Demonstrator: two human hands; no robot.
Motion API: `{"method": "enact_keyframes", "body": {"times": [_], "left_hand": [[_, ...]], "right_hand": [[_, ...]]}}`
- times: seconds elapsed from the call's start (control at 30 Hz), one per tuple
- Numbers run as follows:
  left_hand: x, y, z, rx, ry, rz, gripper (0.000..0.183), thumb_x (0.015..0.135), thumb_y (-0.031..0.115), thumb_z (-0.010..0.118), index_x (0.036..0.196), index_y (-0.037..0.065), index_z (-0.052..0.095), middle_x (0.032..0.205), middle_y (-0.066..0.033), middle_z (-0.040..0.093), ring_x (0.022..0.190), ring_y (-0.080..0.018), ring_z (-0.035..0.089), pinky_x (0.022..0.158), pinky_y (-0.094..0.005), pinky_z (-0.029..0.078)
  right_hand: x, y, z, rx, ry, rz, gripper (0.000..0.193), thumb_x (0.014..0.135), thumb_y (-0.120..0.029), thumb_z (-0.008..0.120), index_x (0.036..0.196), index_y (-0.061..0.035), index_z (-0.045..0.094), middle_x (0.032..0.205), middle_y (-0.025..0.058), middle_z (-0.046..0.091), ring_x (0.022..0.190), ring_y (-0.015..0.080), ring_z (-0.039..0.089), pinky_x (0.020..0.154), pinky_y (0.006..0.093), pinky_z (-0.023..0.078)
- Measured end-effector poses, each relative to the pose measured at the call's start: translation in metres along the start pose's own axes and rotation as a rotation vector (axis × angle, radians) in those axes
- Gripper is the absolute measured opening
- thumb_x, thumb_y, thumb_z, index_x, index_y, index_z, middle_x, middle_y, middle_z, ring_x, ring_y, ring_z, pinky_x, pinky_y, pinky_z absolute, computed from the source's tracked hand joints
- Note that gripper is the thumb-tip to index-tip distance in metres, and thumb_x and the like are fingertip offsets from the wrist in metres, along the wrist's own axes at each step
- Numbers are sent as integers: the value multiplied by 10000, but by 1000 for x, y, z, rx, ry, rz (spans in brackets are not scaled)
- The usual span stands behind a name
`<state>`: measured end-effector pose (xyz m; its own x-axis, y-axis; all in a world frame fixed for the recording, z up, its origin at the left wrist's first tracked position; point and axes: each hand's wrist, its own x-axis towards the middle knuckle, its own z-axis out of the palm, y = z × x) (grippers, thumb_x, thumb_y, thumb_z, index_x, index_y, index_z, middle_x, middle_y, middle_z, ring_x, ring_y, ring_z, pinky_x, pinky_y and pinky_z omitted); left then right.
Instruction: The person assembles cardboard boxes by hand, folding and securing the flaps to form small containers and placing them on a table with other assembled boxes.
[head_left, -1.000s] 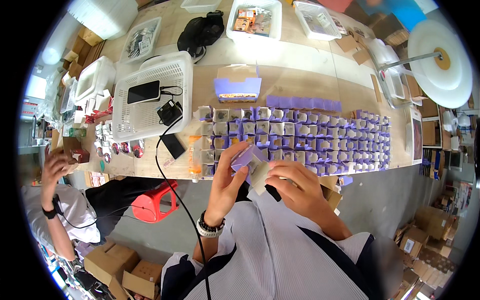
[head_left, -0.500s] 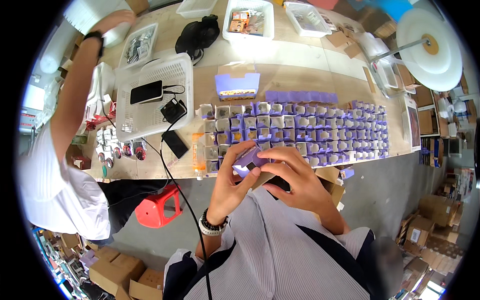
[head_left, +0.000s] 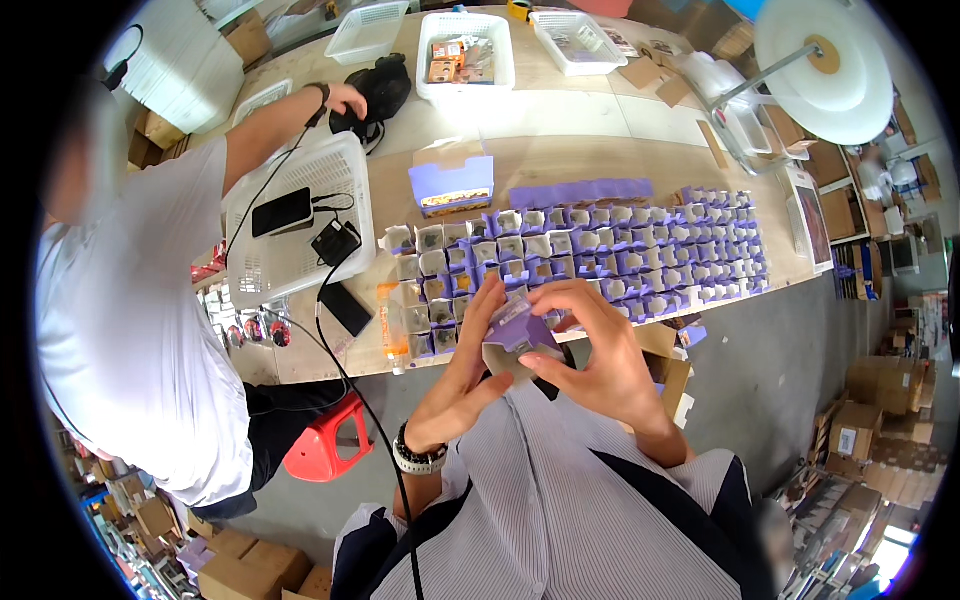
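Small purple-and-white folded cardboard box (head_left: 517, 338) sits between your hands, near table edge. Left hand (head_left: 462, 375) fingers clamped on left side; right hand (head_left: 600, 352) pinches right side, thumb beneath. Open end faces near-left.

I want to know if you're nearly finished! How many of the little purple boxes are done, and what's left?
Lots look done: rows of open purple boxes stand side by side on the wooden table. Right now the left hand and right hand hold one small purple box between them, its flap up. A stack of flat purple pieces lies behind the rows, so more probably remain to fold. All the standing boxes are open on top.
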<state>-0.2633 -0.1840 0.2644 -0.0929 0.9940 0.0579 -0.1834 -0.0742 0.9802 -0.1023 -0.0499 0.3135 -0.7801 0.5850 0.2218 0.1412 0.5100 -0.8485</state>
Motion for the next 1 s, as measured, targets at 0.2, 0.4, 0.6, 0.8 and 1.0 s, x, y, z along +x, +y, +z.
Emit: {"method": "enact_keyframes", "body": {"times": [0.2, 0.4, 0.6, 0.8, 1.0], "left_hand": [[-5, -7, -4, 8, -21, 13, 1040, 810, -62, 586, 1694, 87, 58, 1760, -163, -41, 1631, -330, -14, 1288, -456, 96], [-8, 8, 6, 307, -23, -8, 949, 919, 31, 636, 1689, 86, 84, 1754, -172, 19, 1616, -344, 82, 1260, -451, 218], [-7, 5, -6, 154, 28, 70, 685, 985, 157, 628, 1608, 74, 356, 1695, -144, 236, 1567, -333, 247, 1154, -450, 422], [2, 11, 20, 493, 410, 242, 490, 1060, 359, 478, 1365, -14, 567, 1424, -196, 571, 1395, -377, 482, 1030, -449, 501], [16, -3, 35, 598, 705, 369, 531, 1062, 360, 369, 1247, -82, 598, 1186, -233, 687, 1128, -397, 656, 958, -446, 519]], "right_hand": [[-8, -17, -12, -93, -101, 73, 487, 799, -172, 887, 1164, -57, 586, 1122, 94, 656, 870, 263, 718, 701, 368, 599], [-11, -16, -6, -103, -54, 124, 356, 840, 27, 727, 1161, -43, 587, 1116, 123, 676, 865, 325, 760, 708, 365, 644], [-2, -13, -5, 36, 36, 199, 283, 928, 132, 587, 1168, -9, 635, 1159, 111, 730, 955, 230, 756, 802, 302, 648], [-4, 2, 19, -100, 233, -74, 265, 941, 110, 607, 1155, -44, 633, 1140, 116, 734, 740, 215, 718, 613, 302, 563], [-4, 8, 37, -35, 388, -75, 284, 925, 129, 593, 1178, 0, 583, 1131, 153, 724, 735, 220, 695, 625, 302, 555]]}}
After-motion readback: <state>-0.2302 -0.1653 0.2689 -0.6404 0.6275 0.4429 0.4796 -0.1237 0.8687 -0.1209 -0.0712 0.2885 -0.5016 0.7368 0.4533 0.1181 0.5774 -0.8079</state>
